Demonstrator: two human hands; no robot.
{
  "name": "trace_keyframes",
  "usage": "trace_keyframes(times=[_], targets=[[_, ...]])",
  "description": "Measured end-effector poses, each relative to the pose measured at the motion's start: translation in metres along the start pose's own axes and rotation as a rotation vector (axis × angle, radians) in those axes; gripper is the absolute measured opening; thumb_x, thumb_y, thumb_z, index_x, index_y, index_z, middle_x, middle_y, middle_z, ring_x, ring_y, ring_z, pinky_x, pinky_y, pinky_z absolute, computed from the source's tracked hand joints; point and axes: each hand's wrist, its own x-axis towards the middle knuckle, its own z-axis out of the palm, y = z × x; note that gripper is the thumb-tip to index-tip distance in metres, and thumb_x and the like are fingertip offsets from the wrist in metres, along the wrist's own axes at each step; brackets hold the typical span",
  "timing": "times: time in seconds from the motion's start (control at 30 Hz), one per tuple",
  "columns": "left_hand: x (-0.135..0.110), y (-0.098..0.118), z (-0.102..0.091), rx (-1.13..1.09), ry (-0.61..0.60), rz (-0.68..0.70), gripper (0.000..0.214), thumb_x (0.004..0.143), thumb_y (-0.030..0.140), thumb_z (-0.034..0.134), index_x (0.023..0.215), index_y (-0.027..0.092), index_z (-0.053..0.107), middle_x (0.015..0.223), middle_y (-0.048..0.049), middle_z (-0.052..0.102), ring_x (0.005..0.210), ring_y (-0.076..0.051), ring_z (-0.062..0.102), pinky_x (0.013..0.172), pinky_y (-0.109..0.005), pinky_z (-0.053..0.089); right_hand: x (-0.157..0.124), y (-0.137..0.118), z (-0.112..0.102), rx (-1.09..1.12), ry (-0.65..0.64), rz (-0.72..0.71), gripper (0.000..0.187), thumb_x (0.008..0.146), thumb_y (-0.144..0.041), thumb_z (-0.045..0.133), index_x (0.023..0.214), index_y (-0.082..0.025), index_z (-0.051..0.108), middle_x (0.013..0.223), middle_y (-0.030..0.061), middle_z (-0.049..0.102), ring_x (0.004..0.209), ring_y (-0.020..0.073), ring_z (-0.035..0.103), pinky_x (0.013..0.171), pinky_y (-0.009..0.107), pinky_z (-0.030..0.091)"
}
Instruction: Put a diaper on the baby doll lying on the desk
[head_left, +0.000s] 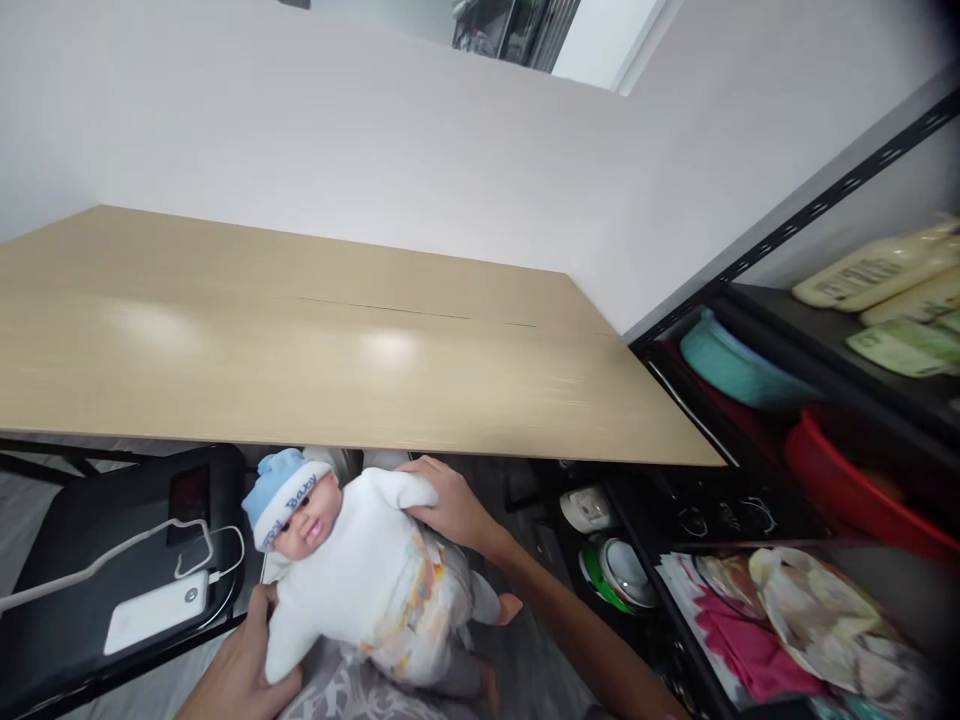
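Note:
A baby doll in a white top, a printed nappy and a blue-and-white cap lies face up below the table's near edge. My left hand grips the doll's near arm and side from below. My right hand is wrapped round its other shoulder and arm. The doll's bare feet point right and down. It hangs over a grey patterned cloth.
A long pale wooden table spans the middle, against a white wall. A black chair at left carries a white power bank with a white cable. A black metal shelf at right holds bowls, packets, cloths and a red tub.

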Motion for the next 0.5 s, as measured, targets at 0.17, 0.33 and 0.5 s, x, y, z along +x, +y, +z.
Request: trace_keyframes(times=[0.17, 0.33, 0.5], targets=[[0.002, 0.011, -0.002, 0.012, -0.03, -0.067, 0.044, 0.087, 0.057, 0.072, 0.117, 0.032, 0.053, 0.106, -0.0021, 0.082, 0.097, -0.036, 0.081, 0.093, -0.047, 0.065, 0.024, 0.043, 0.051, -0.055, -0.074, 0.04, 0.045, 0.088, -0.021, 0.076, 0.132, -0.029, 0.081, 0.134, 0.0058, 0.082, 0.123, 0.0303, 0.076, 0.109, 0.039, 0.055], [0.007, 0.009, -0.005, 0.11, -0.142, -0.122, 0.057, 0.1, 0.071, 0.058, 0.133, 0.025, 0.055, 0.113, -0.0078, 0.085, 0.107, -0.035, 0.082, 0.098, -0.041, 0.061, 0.025, 0.09, 0.081, -0.043, -0.162, 0.172, 0.041, 0.088, -0.019, 0.079, 0.128, -0.022, 0.083, 0.13, 0.0097, 0.084, 0.122, 0.0298, 0.075, 0.109, 0.036, 0.054], [-0.005, 0.004, -0.013, 0.389, -0.169, -0.053, 0.068, 0.112, 0.069, 0.04, 0.158, 0.023, 0.059, 0.128, -0.0112, 0.086, 0.109, -0.035, 0.083, 0.103, -0.046, 0.061, -0.007, 0.105, 0.076, -0.035, -0.114, 0.204, 0.041, 0.098, -0.032, 0.078, 0.138, -0.021, 0.08, 0.138, 0.0119, 0.08, 0.127, 0.0297, 0.072, 0.116, 0.041, 0.053]])
